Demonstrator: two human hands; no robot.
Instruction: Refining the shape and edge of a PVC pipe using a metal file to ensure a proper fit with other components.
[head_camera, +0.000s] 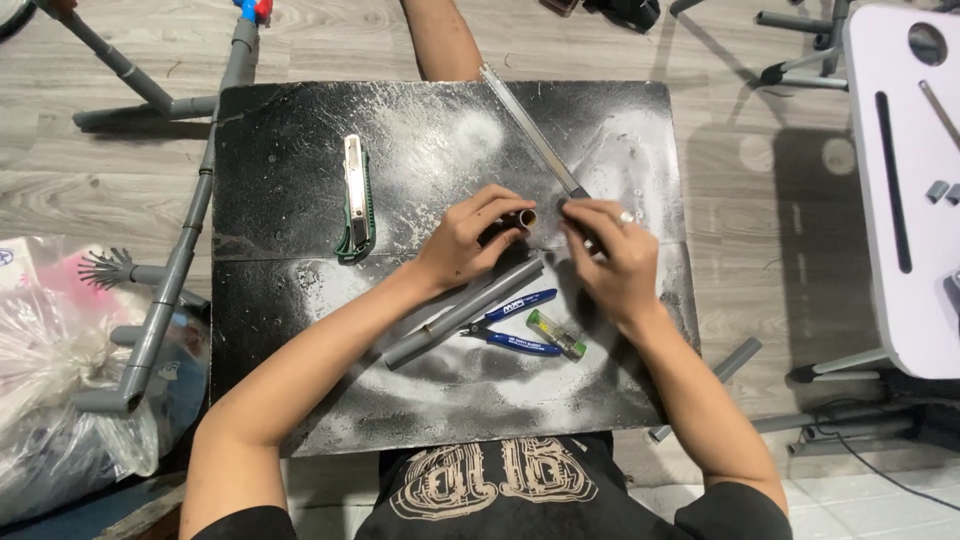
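Observation:
My left hand (466, 243) grips a short dark tube (522, 217) with a brass-coloured open end, held just above a black dusty board (300, 400). My right hand (612, 262) holds a long flat metal file (530, 130) whose tip lies right at the tube's open end. A ring shows on one right finger. Below my hands lie a long grey plastic pipe (465, 312), blue-handled pliers (520, 322) and a small green lighter (556, 335).
A green utility knife (354, 200) lies on the board's left part. A frame of grey pipes (175, 270) stands on the wooden floor to the left, beside plastic bags (60, 380). A white table (900, 180) sits at the right. A short grey pipe piece (738, 357) lies by the board.

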